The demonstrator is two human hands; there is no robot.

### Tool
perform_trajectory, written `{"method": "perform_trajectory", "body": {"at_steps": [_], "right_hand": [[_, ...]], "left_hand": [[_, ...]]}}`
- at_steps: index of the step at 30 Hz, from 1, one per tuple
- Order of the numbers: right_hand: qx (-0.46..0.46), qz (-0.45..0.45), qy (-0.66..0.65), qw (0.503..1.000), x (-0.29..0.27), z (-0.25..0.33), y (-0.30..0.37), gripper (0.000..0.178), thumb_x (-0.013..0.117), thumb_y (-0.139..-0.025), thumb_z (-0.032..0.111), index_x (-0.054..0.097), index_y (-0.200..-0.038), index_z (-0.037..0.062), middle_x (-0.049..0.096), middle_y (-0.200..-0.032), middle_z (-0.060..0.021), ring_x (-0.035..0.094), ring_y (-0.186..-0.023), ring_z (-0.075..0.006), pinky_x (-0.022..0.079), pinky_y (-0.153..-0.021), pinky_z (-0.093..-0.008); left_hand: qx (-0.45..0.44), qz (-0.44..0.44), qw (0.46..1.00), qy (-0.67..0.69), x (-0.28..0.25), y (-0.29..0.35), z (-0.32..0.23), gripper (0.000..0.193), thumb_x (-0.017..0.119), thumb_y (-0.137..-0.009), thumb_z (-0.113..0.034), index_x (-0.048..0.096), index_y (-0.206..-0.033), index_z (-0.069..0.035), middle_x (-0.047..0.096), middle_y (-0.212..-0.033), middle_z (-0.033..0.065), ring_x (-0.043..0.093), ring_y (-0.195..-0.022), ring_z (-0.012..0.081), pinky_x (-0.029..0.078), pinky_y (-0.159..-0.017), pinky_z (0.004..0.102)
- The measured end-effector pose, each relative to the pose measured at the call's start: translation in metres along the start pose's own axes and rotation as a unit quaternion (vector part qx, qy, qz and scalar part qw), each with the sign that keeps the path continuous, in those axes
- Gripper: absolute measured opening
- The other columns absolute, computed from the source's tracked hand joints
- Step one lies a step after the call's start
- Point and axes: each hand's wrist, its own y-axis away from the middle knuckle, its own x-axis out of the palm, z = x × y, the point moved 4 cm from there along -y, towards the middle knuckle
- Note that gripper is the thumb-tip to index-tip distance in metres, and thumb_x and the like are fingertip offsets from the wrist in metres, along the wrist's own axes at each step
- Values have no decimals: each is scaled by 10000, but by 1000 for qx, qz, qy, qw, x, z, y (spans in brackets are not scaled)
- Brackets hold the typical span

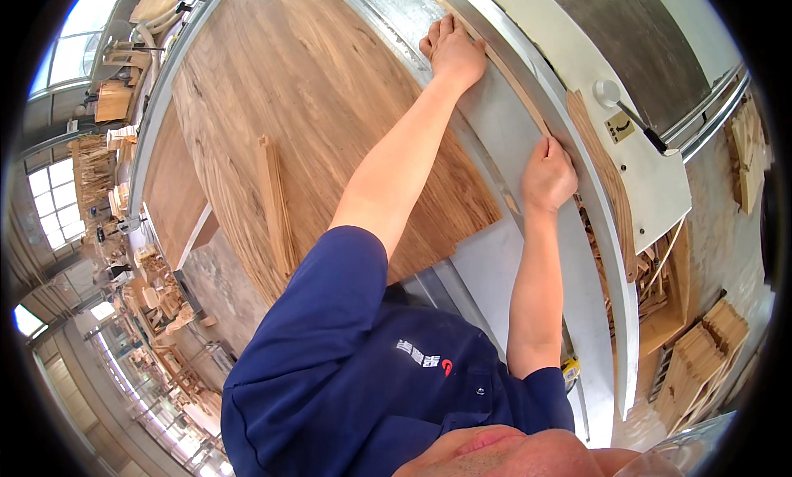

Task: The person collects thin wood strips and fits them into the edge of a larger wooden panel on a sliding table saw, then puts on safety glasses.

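A thin wood strip (518,85) lies lengthwise against the long metal fence (582,159) of a grey machine table (500,122). Its near end is pinched between the thumb and fingers of my right hand (550,177), which is closed. Farther along, my left hand (456,58) rests beside the strip, its side touching it. The fingers of that hand point away and are slightly bent and apart, with the palm side hidden. A wide brown wood panel (330,97) covers the table to the left, under my left forearm. On the panel lies a narrow wood piece (276,200).
Beyond the fence stands a pale machine body with a black-handled lever (643,129). A curved wood piece (606,180) sits against the fence's outer side. Wood offcuts fill a box (660,312) at the right, near stacked boards (701,357). A yellow tape measure (570,371) lies by my right elbow.
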Motion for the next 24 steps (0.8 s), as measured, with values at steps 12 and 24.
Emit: {"method": "perform_trajectory", "body": {"at_steps": [12, 24], "right_hand": [[-40, -43, -11, 998, -4, 1, 1, 120, 672, -932, 209, 733, -930, 105, 727, -818, -91, 699, -724, -319, 560, -623, -450], [-64, -44, 4, 997, -2, 0, 2, 137, 709, -917, 222, 729, -969, 97, 721, -828, -90, 698, -724, -315, 568, -623, -442]], "left_hand": [[16, -18, 999, 21, -5, 5, 2, 551, 659, -952, -260, 506, -1431, -37, 442, -1563, 106, 304, -1481, 295, 201, -1193, 444], [19, -18, 999, 23, -1, 1, 7, 568, 661, -948, -264, 501, -1457, -72, 461, -1551, 74, 318, -1472, 282, 205, -1184, 442]]}}
